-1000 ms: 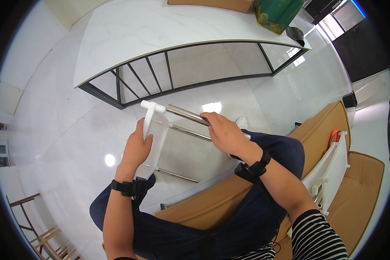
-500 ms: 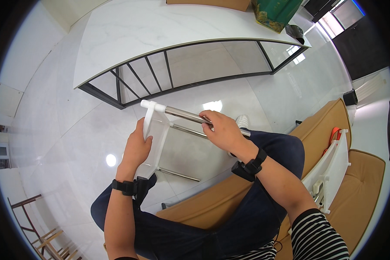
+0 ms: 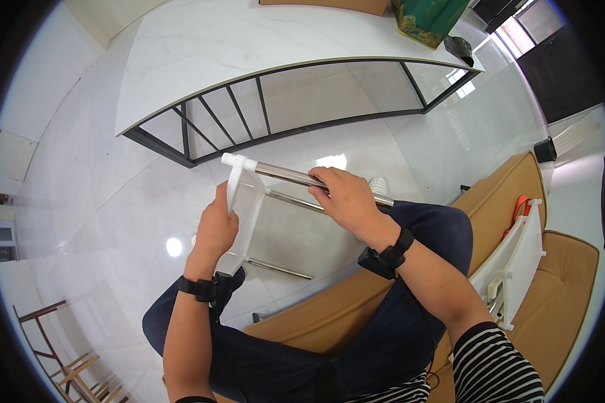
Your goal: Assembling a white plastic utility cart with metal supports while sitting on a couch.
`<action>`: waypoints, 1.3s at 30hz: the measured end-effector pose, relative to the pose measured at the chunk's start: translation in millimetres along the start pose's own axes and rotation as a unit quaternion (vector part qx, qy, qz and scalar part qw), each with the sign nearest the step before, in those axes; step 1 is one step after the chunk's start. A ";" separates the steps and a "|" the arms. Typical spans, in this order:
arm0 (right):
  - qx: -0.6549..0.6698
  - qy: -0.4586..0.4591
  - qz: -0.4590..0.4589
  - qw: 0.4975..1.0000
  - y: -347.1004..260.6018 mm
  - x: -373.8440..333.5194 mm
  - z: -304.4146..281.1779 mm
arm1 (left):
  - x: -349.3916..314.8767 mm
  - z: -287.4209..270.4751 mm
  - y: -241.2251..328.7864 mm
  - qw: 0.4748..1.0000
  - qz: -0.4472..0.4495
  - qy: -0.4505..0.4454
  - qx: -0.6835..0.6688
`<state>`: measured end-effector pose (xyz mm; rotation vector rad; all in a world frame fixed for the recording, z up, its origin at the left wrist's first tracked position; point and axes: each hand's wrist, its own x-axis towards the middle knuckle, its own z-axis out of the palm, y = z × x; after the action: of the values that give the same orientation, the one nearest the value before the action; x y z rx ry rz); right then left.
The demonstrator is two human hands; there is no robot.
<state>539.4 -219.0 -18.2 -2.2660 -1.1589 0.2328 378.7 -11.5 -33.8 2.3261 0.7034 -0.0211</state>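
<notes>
A white plastic shelf panel [image 3: 247, 211] stands on edge in front of me, with several shiny metal tubes sticking out of it to the right. My left hand [image 3: 216, 228] is closed on the panel's left edge, thumb on the near face. Around the upper metal tube [image 3: 284, 174], which meets a white corner socket, the fingers of my right hand [image 3: 346, 198] are wrapped. A second tube [image 3: 296, 201] runs just below and partly behind that hand. Lower down, another tube [image 3: 279, 269] points right with its end free. My palms hide parts of the panel and upper tube.
A white marble-look table [image 3: 249, 40] with a black frame stands ahead, bearing a green bag [image 3: 427, 23] and a cardboard box [image 3: 323, 5]. On the tan couch [image 3: 565, 269] at right lie more white panels [image 3: 521, 262] and an orange item [image 3: 521, 207]. A wooden frame [image 3: 81, 379] is at lower left.
Both hands keep their grips. The panel and tubes have shifted very slightly to the right in the picture, along with the surroundings.
</notes>
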 end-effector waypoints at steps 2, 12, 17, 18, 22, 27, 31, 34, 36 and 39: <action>-0.021 0.005 0.003 1.000 -2.5 1.1 2.7 | -0.4 -0.6 1.7 1.000 -0.009 0.000 0.019; -0.043 0.049 -0.004 0.998 -9.5 3.9 8.6 | -0.4 0.6 3.1 1.000 -0.007 0.001 0.028; -0.004 0.044 -0.001 0.999 5.8 11.6 13.5 | 0.7 -1.2 7.1 1.000 -0.019 -0.006 0.022; 0.003 0.042 -0.004 0.999 5.9 11.9 14.4 | 0.3 -1.2 5.6 1.000 -0.020 -0.007 0.023; -0.036 0.057 -0.007 0.998 -4.9 8.6 14.7 | 0.6 0.8 2.4 1.000 -0.014 -0.001 0.024; -0.037 0.056 -0.005 0.998 0.2 14.9 16.1 | 2.1 2.3 1.4 1.000 0.002 0.012 0.026; 0.006 0.042 -0.008 0.999 7.5 18.2 16.6 | 0.6 1.6 2.7 1.000 -0.016 -0.004 0.015; -0.050 0.059 0.009 0.997 -7.1 10.4 19.1 | 1.2 2.9 2.6 1.000 -0.012 0.002 0.017; -0.052 0.059 0.004 0.997 -8.1 11.6 17.7 | 0.6 3.0 3.3 1.000 -0.013 0.004 0.020; -0.036 0.055 -0.015 0.998 5.2 22.1 14.7 | -0.2 2.5 5.7 1.000 -0.016 0.002 0.010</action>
<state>550.5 -197.9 -30.8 -2.2906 -1.1594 0.0564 381.7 -16.7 -32.1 2.3349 0.7450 -0.0378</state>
